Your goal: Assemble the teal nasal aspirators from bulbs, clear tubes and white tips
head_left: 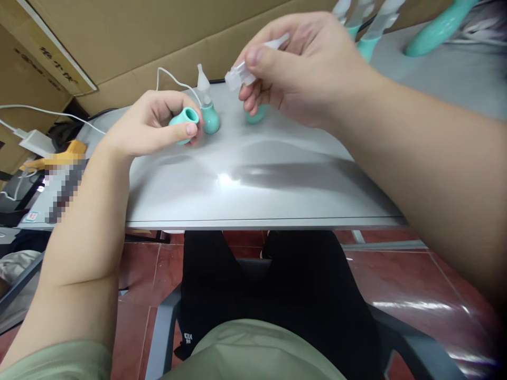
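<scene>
My left hand [152, 119] is closed around a teal rubber bulb [178, 122], whose round open mouth faces up and to the right. Held between the thumb and fingers of my right hand [297, 71] is a clear plastic nozzle [238, 76], its wide end pointing left and its narrow tip up to the right. The two parts are apart, above the table. Just right of my left hand stands an assembled nasal aspirator [210, 117] with a teal bulb and translucent tip. Another teal bulb [255, 116] shows partly behind my right fingers.
Several more aspirators [370, 45] stand behind my right forearm, beside a larger teal curved object [435, 31]. Cardboard [130, 47] borders the back of the grey table [190, 195]. A white cable and adapter [37, 143] and a yellow object [73, 152] lie left.
</scene>
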`<action>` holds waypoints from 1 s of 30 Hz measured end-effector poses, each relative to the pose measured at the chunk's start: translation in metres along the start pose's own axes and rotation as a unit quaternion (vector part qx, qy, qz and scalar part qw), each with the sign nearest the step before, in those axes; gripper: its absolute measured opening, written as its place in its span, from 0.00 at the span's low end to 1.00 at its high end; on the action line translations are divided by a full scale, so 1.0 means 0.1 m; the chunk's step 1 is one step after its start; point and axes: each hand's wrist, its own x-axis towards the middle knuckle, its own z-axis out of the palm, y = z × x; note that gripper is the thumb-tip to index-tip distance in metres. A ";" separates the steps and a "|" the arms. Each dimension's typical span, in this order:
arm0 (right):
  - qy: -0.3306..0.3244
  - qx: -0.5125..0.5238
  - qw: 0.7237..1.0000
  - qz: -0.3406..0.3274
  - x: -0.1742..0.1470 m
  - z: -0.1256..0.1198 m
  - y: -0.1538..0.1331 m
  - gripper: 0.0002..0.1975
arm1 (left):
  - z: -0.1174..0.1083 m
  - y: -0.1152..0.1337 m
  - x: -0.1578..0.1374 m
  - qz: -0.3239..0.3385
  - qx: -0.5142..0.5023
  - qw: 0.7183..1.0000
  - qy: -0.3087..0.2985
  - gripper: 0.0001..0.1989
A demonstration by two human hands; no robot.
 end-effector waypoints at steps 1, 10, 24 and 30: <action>0.010 -0.013 1.000 -0.001 0.01 0.01 0.00 0.22 | -0.01 -0.03 0.01 0.016 0.001 1.000 0.017 0.26; -0.042 -0.058 0.997 -0.011 0.00 0.09 0.08 0.23 | -0.27 -0.31 -0.11 0.026 0.079 0.993 0.084 0.29; -0.100 -0.109 0.989 0.019 0.01 0.05 0.19 0.15 | -0.27 -0.61 -0.07 -0.067 0.130 0.985 0.088 0.34; -0.109 -0.115 0.987 0.021 0.03 0.00 0.25 0.11 | -0.27 -0.52 -0.13 -0.068 0.133 0.986 0.078 0.40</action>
